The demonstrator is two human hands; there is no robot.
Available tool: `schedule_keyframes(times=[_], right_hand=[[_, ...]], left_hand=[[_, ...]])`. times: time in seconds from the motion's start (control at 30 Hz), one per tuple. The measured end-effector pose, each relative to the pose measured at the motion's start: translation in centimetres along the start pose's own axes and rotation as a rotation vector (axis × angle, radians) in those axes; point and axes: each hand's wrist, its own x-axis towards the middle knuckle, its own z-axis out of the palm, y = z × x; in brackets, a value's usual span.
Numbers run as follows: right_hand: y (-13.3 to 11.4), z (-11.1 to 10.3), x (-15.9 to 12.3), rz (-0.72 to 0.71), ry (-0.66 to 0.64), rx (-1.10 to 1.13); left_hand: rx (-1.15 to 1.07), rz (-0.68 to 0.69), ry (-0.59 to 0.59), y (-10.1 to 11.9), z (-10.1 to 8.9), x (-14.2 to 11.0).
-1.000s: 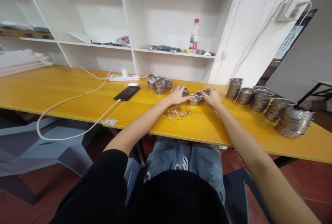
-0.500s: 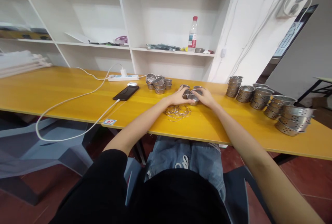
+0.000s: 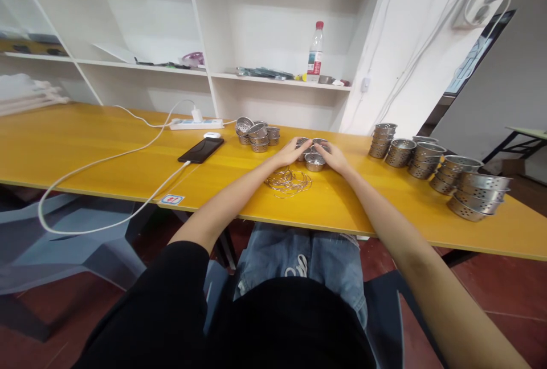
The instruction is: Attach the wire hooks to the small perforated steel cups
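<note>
My left hand (image 3: 289, 154) and my right hand (image 3: 334, 157) rest on the yellow table (image 3: 85, 147), cupped from both sides round a small cluster of perforated metal cups (image 3: 315, 160). The fingers of each hand are stretched out and touch the outer cups. A loose pile of thin wire rings (image 3: 288, 180) lies just in front of my left hand. Part of the cluster is hidden behind my fingers.
Another group of small metal cups (image 3: 257, 131) sits to the left, with a black phone (image 3: 200, 150), a white cable (image 3: 98, 161) and a power strip (image 3: 195, 123) beyond. Stacks of larger perforated cups (image 3: 431, 163) stand at the right. A bottle (image 3: 315, 57) stands on the white shelf.
Both hands have drawn closer together, pushing the scattered small cups into a tight cluster. The camera has tilted slightly.
</note>
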Motion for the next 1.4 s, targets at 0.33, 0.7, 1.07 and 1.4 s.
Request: schedule_keyframes(times=[0.33,0.7,1.07,1.4], right_hand=[[-1.8,-1.2,-0.5,-0.053,0.190,-0.171],[-10.7,-0.9,-6.0,-0.378,-0.438,-0.080],[-10.0,-2.0,-6.6,-0.007,-0.697,-0.142],[-10.9,-1.5,-6.8,-0.141,-0.656,-0.266]], left_hand=[[0.168,0.047,0.055,0.3,-1.6,0.1],[0.450,0.095,0.195,1.1,-6.3,-3.0],[0.497,0.104,0.118,1.8,-5.0,-3.2],[0.516,0.143,0.070,2.3,-3.7,-3.5]])
